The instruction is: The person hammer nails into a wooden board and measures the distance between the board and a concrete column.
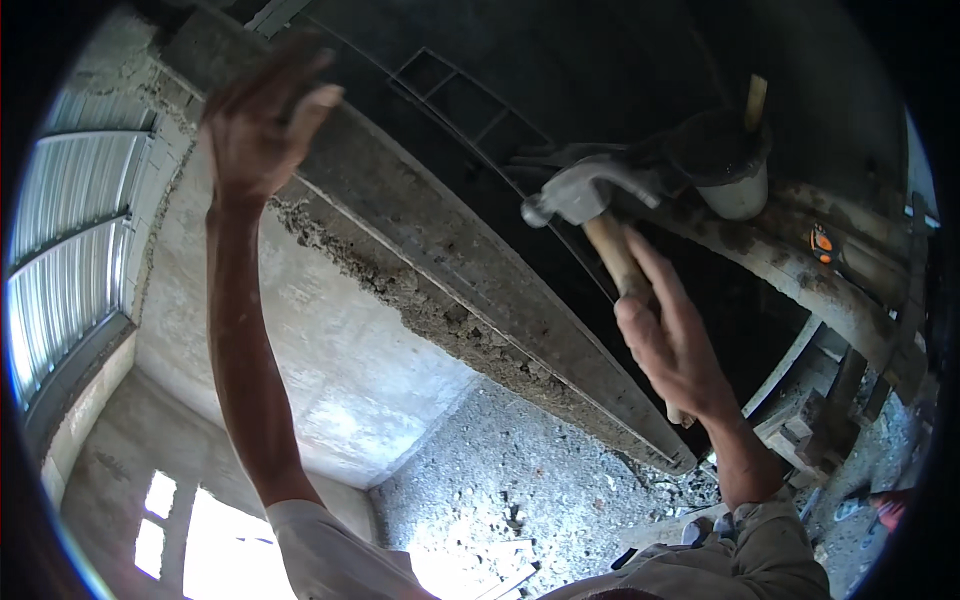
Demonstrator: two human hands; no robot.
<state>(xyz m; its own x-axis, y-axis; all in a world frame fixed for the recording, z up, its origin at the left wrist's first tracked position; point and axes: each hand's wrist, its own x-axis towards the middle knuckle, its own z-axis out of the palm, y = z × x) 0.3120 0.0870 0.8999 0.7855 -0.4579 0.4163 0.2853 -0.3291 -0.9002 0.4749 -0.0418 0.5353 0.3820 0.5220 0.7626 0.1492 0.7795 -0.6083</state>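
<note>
Steel-headed hammer point(612, 245) in right hand point(668, 340), gripped round wooden handle, head above. Left hand point(258, 135) open, blurred, over long grey beam point(440, 235); contact unclear. Possible hazards: hammer slipping from loosened grip, or left hand struck through misdirected swing.

Glare whites out the white rectangular window opening point(230, 545) at lower left; upper right lies in deep shadow. My bare, raised left hand point(255, 140) is blurred. Fisheye distortion bends straight edges.
</note>
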